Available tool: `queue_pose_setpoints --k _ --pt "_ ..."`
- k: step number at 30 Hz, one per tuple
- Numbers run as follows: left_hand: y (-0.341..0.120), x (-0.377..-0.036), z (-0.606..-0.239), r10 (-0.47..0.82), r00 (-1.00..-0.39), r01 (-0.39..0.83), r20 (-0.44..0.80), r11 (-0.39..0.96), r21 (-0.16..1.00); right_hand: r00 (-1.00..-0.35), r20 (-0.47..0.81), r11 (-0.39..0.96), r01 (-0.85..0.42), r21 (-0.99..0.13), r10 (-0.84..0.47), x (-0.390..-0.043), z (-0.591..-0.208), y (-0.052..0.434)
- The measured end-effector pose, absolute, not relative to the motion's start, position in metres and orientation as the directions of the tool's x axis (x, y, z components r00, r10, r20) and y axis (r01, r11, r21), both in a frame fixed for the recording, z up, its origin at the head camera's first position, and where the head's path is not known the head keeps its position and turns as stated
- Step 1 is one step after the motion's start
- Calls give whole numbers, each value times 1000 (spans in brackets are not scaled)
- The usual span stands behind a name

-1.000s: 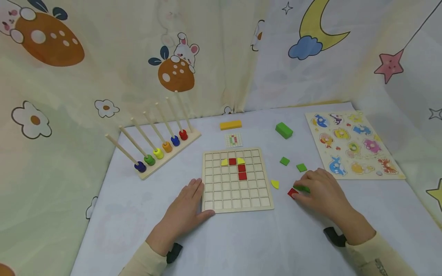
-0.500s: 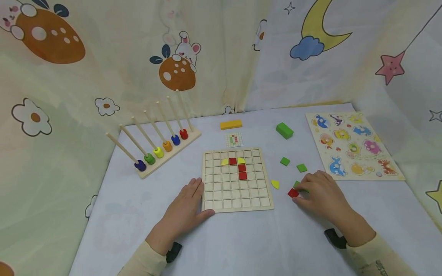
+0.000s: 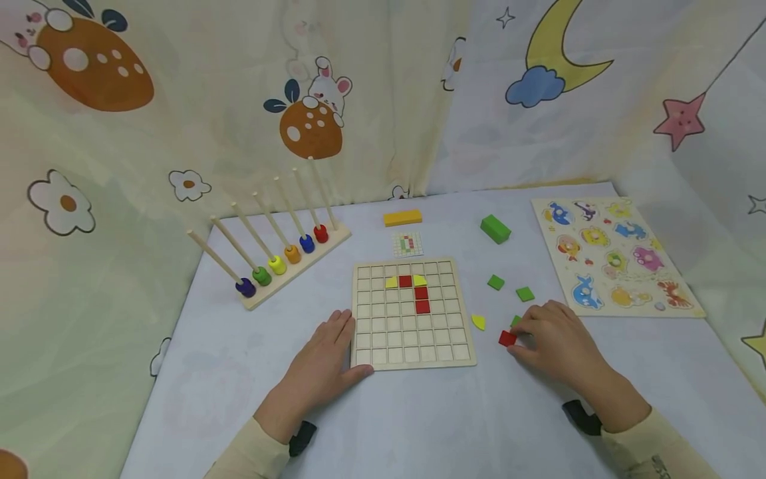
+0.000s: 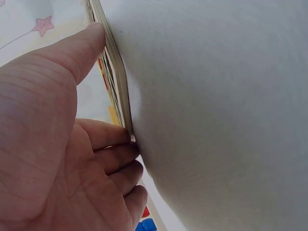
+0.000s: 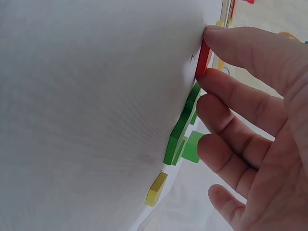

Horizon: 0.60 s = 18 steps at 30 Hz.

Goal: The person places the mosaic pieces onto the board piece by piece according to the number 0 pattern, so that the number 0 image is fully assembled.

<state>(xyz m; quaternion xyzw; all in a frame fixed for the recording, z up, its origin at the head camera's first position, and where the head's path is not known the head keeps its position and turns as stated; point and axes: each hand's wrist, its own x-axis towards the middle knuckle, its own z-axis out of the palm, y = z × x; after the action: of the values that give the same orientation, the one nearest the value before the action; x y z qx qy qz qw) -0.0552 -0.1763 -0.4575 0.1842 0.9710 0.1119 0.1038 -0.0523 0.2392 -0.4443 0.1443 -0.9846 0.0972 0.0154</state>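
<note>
My right hand (image 3: 556,342) pinches a small red square tile (image 3: 507,338) between thumb and index finger, low over the cloth. In the right wrist view the thumb is at one end of the red tile (image 5: 204,58) and the index fingertip at the other. A green tile (image 3: 516,320) peeks out beside those fingers, mostly hidden. My left hand (image 3: 320,362) rests flat at the left side of a wooden grid board (image 3: 389,339), thumb at its front corner. The board bears red squares (image 3: 421,307) and yellow rounded pieces (image 3: 391,283).
Right of the board lie a yellow quarter-round piece (image 3: 479,322) and green tiles (image 3: 495,283). Behind it are a small pattern card (image 3: 408,244), a yellow bar (image 3: 403,217) and a green block (image 3: 495,229). A bead rack (image 3: 299,269) stands left, an animal puzzle board (image 3: 622,307) lies right.
The red tile has turned slightly and shows more, with the right thumb and index finger now at its edges. The left hand and the board have stayed put.
</note>
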Motion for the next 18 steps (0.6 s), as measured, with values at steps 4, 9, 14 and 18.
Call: queue_pose_setpoints --k 4,9,14,18 --pt "-176 -56 -458 379 -910 333 -167 910 246 -961 48 942 -275 -194 -271 -52 -445 238" --pt "-176 -56 -457 376 -911 331 -171 911 246 -962 55 940 -274 -201 -269 -53 -442 238" --pt "-175 -55 -455 373 -911 328 -175 913 241 -953 116 931 -299 -211 -280 -58 -433 237" --pt "-175 -54 -454 371 -912 324 -173 913 248 -940 166 916 -331 -226 -299 -65 -425 233"
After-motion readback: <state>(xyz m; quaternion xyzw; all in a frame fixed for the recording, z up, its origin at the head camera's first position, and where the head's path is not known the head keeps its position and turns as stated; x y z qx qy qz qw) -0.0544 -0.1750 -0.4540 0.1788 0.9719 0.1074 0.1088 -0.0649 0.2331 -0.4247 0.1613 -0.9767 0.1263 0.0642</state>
